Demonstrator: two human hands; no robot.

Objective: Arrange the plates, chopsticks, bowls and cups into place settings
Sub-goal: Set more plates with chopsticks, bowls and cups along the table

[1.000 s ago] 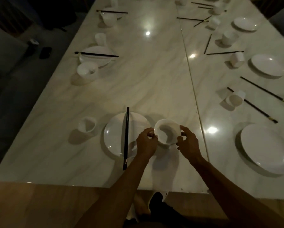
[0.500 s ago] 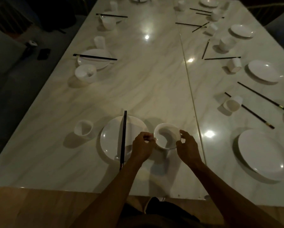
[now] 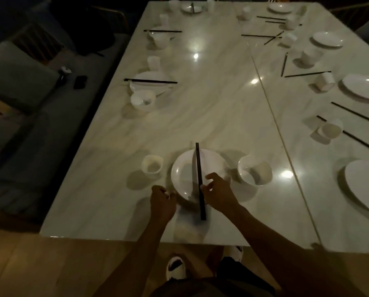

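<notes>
A white plate [image 3: 183, 174] lies near the table's front edge, and a pair of black chopsticks [image 3: 199, 168] lies lengthwise across it, their near ends sticking out over the marble. My left hand [image 3: 162, 203] has its fingers curled at the plate's near-left rim. My right hand [image 3: 218, 192] is at the plate's near-right side. Its fingers are spread, and the fingertips touch the chopsticks from the right. A white bowl [image 3: 255, 170] stands free to the right of the plate. To the plate's left is a small white cup [image 3: 152, 165].
The marble table [image 3: 211, 108] carries set places along its left side, such as a plate with chopsticks [image 3: 150, 81] and a bowl [image 3: 142, 100]. On the right half lie loose plates [image 3: 365, 184], tipped cups [image 3: 331, 129] and scattered chopsticks [image 3: 357, 113]. A sofa [image 3: 18, 99] stands to the left.
Both hands let go of the bowl, which now stands right of the plate. They moved left to the plate and chopsticks. The camera view shifted left.
</notes>
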